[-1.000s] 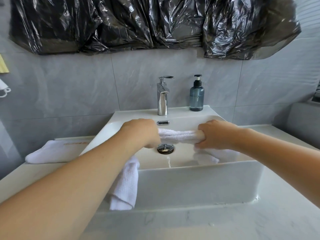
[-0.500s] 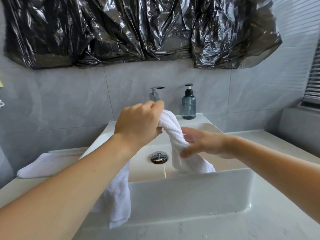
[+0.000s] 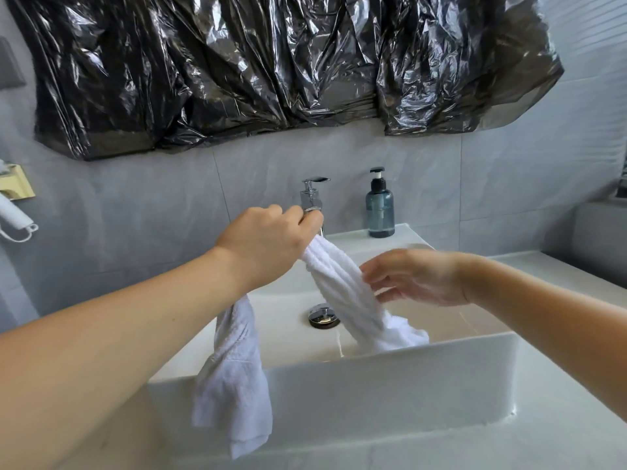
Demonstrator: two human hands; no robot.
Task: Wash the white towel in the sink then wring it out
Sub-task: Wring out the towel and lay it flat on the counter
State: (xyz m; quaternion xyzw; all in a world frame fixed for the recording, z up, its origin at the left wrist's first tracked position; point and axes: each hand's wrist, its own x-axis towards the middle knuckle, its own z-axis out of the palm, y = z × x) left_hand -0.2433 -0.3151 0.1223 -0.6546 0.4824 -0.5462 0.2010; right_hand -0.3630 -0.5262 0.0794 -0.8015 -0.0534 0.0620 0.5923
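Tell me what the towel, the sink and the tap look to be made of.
White towel: looped terry cloth, probably cotton, going by its nubby surface and soft folds. Sink: glossy white ceramic or similar, smooth with soft reflections; the exact material is unclear. Tap: polished chrome-look metal, mirror-bright, partly hidden behind the left hand that grips the towel.

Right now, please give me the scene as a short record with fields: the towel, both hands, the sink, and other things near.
towel: twisted white terry towel, one end in the basin, the other hanging over the front rim
left hand: left hand grips the towel's raised middle
right hand: right hand, fingers relaxed, at the twisted part
sink: white rectangular sink, metal drain visible
nearby: chrome faucet, blue soap pump bottle
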